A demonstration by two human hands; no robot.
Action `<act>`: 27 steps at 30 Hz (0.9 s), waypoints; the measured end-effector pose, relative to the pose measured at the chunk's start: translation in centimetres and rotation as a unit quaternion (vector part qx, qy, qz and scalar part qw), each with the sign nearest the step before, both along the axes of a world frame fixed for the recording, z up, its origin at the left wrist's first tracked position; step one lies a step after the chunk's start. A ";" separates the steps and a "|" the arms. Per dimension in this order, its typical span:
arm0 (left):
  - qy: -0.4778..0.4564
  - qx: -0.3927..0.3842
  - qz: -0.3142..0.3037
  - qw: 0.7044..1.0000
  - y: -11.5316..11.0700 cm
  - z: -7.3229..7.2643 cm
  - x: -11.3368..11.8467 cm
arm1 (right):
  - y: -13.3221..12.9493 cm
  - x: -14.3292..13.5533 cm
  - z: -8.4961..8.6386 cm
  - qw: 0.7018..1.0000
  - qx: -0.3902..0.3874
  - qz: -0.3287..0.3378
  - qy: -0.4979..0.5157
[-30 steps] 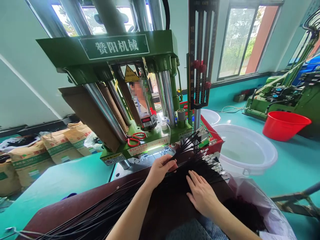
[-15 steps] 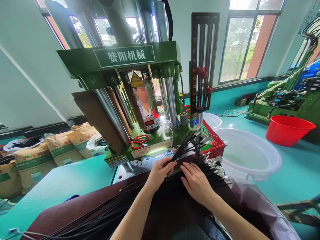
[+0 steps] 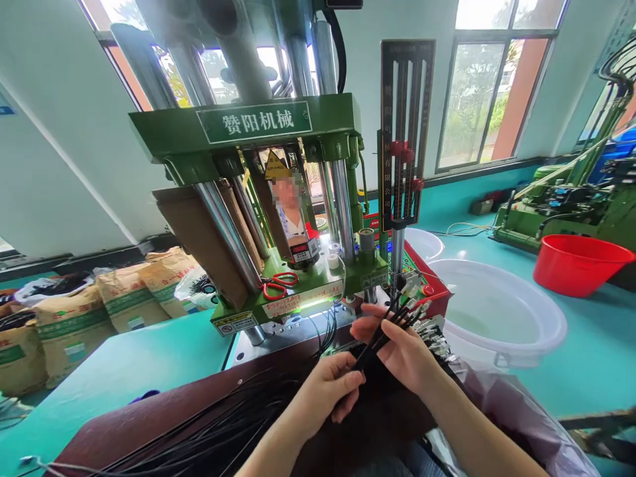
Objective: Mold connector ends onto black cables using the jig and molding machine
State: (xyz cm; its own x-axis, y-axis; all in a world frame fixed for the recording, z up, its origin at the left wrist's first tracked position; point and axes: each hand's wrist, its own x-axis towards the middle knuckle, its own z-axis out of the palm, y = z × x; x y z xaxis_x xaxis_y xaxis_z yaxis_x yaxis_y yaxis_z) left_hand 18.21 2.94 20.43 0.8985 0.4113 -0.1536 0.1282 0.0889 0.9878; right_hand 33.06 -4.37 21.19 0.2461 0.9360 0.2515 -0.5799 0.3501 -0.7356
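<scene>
My left hand is closed around a bundle of black cables in front of the green press. Farther up the same bundle, near its silvery connector ends, my right hand has its thumb against the cables and its other fingers spread behind them. More cables with metal connectors lie just to the right of my right hand. Long black cables stretch over the dark red work surface to the left.
The green press stands ahead, with red-handled scissors on its base. A slotted gauge post rises at its right. White tubs and a red bucket are at the right, paper sacks at the left.
The bundle has come nearer and lower with my left hand. My right hand has risen from the cables on the surface to the bundle's upper part. The view has shifted slightly.
</scene>
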 end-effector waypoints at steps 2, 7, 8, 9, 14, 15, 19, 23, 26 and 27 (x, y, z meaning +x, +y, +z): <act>0.032 -0.014 -0.007 0.999 -1.3 -1.2 -1.3 | -0.3 -0.4 0.0 0.999 -0.038 0.010 -0.003; 0.099 -0.021 -0.042 0.994 -3.6 -4.6 -5.0 | -2.2 -2.4 -2.6 0.981 -0.082 0.108 -0.139; 0.087 -0.032 -0.056 0.994 -4.0 -5.0 -5.4 | -2.6 -3.0 -3.3 0.970 -0.083 0.136 -0.185; 0.066 -0.051 -0.070 0.994 -4.5 -5.2 -5.7 | -3.0 -3.5 -4.1 0.956 -0.081 0.164 -0.230; -0.044 -0.197 0.007 0.979 -7.1 -5.8 -3.9 | -3.8 -4.8 -7.0 0.935 -0.093 0.216 -0.265; -0.056 -0.223 0.048 0.972 -7.5 -6.1 -3.2 | -3.7 -4.5 -7.2 0.942 -0.109 0.216 -0.235; -0.068 -0.249 0.098 0.961 -8.3 -6.9 -1.0 | -2.4 -2.2 -5.9 0.972 -0.119 0.182 -0.084; -0.021 -0.244 0.072 0.967 -8.3 -7.0 0.2 | -1.5 0.1 -2.9 0.949 -0.125 0.154 -0.244; -0.035 -0.292 0.080 0.952 -7.9 -6.8 0.8 | -1.5 0.7 -1.6 0.868 -0.123 0.188 -0.442; -0.040 -0.313 0.082 0.945 -7.8 -6.7 1.0 | -1.6 0.8 -1.5 0.845 -0.110 0.197 -0.485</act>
